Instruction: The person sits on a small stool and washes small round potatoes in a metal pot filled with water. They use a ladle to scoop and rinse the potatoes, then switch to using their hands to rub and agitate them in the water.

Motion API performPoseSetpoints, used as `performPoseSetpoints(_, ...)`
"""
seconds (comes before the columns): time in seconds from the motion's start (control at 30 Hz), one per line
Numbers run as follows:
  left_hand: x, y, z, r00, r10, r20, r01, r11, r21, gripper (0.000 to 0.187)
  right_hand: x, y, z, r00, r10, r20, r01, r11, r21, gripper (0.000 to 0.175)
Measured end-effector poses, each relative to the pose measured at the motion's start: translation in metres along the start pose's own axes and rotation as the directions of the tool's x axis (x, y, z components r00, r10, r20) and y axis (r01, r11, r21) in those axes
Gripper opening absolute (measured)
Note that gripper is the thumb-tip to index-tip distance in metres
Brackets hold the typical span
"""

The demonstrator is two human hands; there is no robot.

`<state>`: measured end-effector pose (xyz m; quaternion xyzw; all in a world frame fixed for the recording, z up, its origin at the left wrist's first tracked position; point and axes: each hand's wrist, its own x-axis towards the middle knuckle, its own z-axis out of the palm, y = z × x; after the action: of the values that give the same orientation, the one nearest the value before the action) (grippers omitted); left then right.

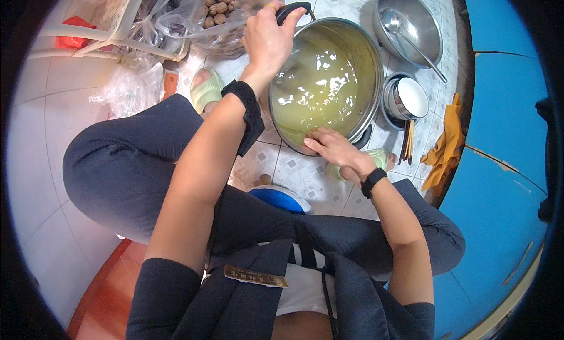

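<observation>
A large metal pot (326, 84) of yellowish-green liquid stands on the floor in front of me, its surface rippled and glinting. My left hand (271, 33) grips the black handle (293, 11) at the pot's far left side. At the near rim is my right hand (328, 144), with its fingertips over the inner edge by the liquid; whether they grip anything is hidden. Another black handle (363, 137) shows just right of that hand. The pot's bottom cannot be seen through the liquid.
Right of the pot are a steel basin (414, 44) with a ladle (418, 49), stacked bowls (412, 97), chopsticks (407, 141) and an orange cloth (445, 146). A clear bag of brown round items (220, 7) and a white plastic rack (101, 36) stand at upper left.
</observation>
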<state>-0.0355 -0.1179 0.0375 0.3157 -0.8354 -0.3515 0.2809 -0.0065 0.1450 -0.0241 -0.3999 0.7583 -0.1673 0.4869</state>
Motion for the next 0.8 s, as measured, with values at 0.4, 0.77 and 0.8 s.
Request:
performPoseSetpoints(0.4,-0.006,0.018,-0.001,0.999,0.025,0.032,-0.024,0.999,-0.021,0.039,0.094,0.084,-0.015,0.443,0.626,-0.641,-0.038,0.728,0.685,0.023)
performPoseSetpoints(0.77,-0.003,0.022,-0.003,0.997,0.008,0.073,-0.007,1.000,-0.024,0.038,0.115,-0.071,-0.110,0.891,0.091,-0.445,0.453,-0.128,0.882,0.020)
performPoseSetpoints(0.8,-0.003,0.023,-0.003,0.996,0.009,0.084,-0.008,1.000,-0.018,0.038,0.114,-0.068,-0.125,0.912,0.133,-0.388,0.404,-0.127,0.906,0.018)
